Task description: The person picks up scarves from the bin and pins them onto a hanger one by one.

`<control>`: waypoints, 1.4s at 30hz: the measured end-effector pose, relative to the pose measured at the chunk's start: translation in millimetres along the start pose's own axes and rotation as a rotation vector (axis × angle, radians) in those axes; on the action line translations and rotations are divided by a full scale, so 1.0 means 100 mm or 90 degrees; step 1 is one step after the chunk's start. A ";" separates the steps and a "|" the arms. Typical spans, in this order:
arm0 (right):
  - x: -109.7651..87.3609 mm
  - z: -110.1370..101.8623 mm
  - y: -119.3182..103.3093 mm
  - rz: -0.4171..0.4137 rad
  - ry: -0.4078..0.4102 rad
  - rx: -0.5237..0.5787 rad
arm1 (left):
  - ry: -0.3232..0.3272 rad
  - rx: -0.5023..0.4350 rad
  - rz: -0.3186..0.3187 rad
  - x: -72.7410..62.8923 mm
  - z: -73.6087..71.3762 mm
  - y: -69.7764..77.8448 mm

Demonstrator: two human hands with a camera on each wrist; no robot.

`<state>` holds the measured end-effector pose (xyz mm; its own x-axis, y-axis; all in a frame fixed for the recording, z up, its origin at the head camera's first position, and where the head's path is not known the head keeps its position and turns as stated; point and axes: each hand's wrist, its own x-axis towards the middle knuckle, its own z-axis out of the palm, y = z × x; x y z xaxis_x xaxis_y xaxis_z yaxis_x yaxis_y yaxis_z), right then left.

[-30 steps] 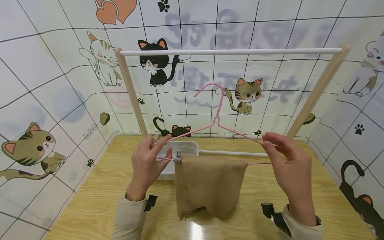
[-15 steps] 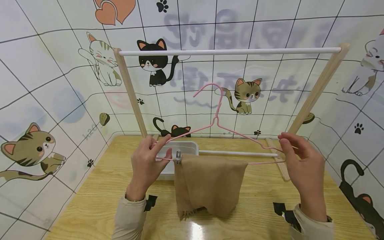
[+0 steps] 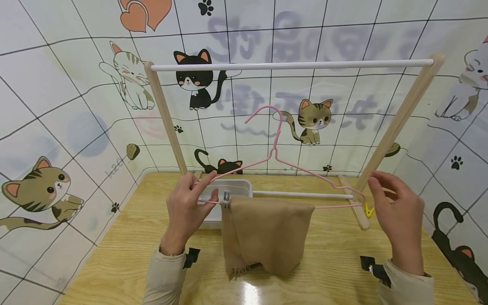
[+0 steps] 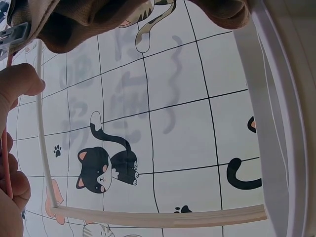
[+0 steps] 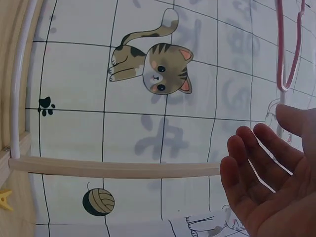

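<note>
My left hand (image 3: 188,205) grips the left end of a pink wire clothes hanger (image 3: 305,170), holding it up with its hook at the top. A brown fringed scarf (image 3: 268,235) hangs folded over the hanger's lower bar. At the scarf's left top edge sits a metal clip (image 3: 226,199), also seen in the left wrist view as a silver clip (image 4: 15,37). My right hand (image 3: 398,212) is just right of the hanger's right end, apart from it. In the right wrist view that hand (image 5: 276,177) is empty, its fingers loosely bent.
A wooden rack with a white top rod (image 3: 289,66) stands behind the hanger. A white plastic bin (image 3: 244,183) is behind the left hand. A yellow clothespin (image 3: 368,210) lies on the wooden table (image 3: 324,262) by the rack's right foot (image 3: 354,203).
My right hand has slid right along the hanger and come off its end, uncovering the yellow clothespin. The left hand, hanger and scarf have stayed nearly still.
</note>
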<state>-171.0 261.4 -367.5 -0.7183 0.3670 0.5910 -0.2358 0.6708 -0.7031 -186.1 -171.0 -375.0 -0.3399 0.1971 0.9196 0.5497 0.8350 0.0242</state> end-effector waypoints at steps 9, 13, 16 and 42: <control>0.06 0.01 0.22 0.048 -0.025 -0.058 | 0.000 0.003 -0.002 0.00 -0.01 0.00; 0.09 -0.01 0.29 0.087 -0.054 -0.096 | 0.000 0.002 -0.004 -0.01 -0.01 0.00; 0.11 -0.01 0.37 0.097 -0.080 -0.119 | 0.000 0.001 -0.005 -0.01 -0.01 -0.01; 0.24 0.16 1.13 0.081 -0.357 -0.253 | 0.000 -0.007 0.000 0.00 -0.02 0.01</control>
<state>-224.9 335.9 -439.2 -0.9792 0.1416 0.1456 0.0525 0.8692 -0.4917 -184.2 -171.4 -373.7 -0.3393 0.1968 0.9199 0.5576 0.8296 0.0282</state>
